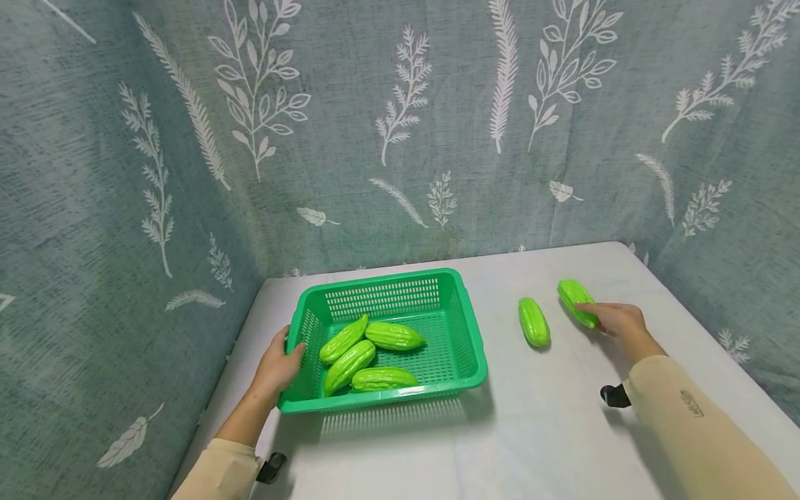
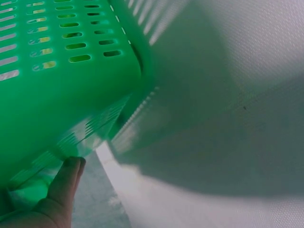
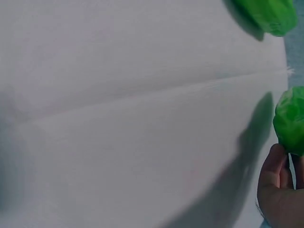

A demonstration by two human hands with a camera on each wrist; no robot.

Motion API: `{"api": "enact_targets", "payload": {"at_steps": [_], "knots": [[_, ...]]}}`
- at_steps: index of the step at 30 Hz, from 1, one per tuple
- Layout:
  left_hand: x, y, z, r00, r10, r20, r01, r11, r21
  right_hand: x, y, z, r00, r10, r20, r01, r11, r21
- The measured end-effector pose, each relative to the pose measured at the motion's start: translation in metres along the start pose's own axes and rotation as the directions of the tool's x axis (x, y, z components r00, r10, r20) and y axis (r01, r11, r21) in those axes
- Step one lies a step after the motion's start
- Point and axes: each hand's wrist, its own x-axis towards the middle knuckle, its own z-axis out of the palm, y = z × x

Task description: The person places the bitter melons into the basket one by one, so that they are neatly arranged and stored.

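My left hand point(image 1: 279, 364) grips the left side of a green plastic basket point(image 1: 476, 347), thumb over the rim. In the left wrist view only some fingers point(image 2: 65, 183) show, beside the slotted basket wall point(image 2: 61, 97). Inside the basket lie several bright green bitter gourds point(image 1: 392, 336). At the right of the table, my right hand point(image 1: 621, 325) holds another bitter gourd point(image 1: 573, 295) by its near end, between thumb and fingers. The right wrist view shows that gourd point(image 3: 290, 118) at its right edge, a shadow beside it. Left of the hand lies a loose bitter gourd point(image 1: 534, 323).
A white cloth point(image 1: 512, 430) covers the table, with a crease running across it. Grey-green curtains point(image 1: 350, 194) with white leaf prints stand behind and on both sides. Black wrist devices point(image 1: 615, 396) show below each hand.
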Motion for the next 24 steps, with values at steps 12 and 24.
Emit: {"api": "enact_targets", "payload": {"at_steps": [12,24], "knots": [[0.001,0.000,0.001,1.000,-0.008,-0.007,0.008,1.000,0.002,0.004,0.017,0.007,0.999,0.033,-0.012,-0.031,0.990,0.134],[0.000,0.000,0.001,1.000,0.004,-0.005,-0.004,1.000,-0.013,-0.008,0.007,0.001,0.999,-0.020,-0.039,0.023,0.997,0.075]]}}
